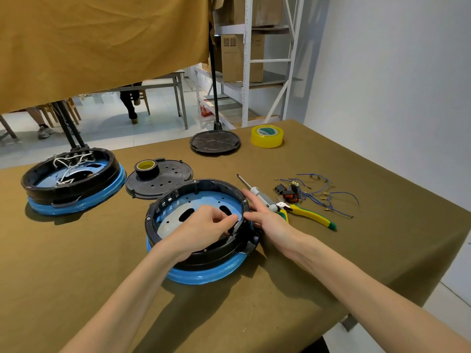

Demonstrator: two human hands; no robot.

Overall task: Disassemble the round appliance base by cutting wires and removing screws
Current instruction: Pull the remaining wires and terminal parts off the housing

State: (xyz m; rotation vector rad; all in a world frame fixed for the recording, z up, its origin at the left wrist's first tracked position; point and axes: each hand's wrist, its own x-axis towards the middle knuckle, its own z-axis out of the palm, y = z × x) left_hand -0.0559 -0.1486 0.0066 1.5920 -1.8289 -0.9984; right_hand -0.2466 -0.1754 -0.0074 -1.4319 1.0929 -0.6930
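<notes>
Most wiring seems already removed from the near appliance base (201, 233); a black rim part is pinched by the left hand (204, 229), while the right hand (265, 215), fingers extended, steadies the rim.

No legible text anywhere; yellow tape roll (267, 136) has a green-white core label, print too small to read; cardboard box (241, 57) on the shelf carries small handling-type marks near its top, blurred, can't make out; black tape roll (147, 169) core yellow, no readable print.
</notes>
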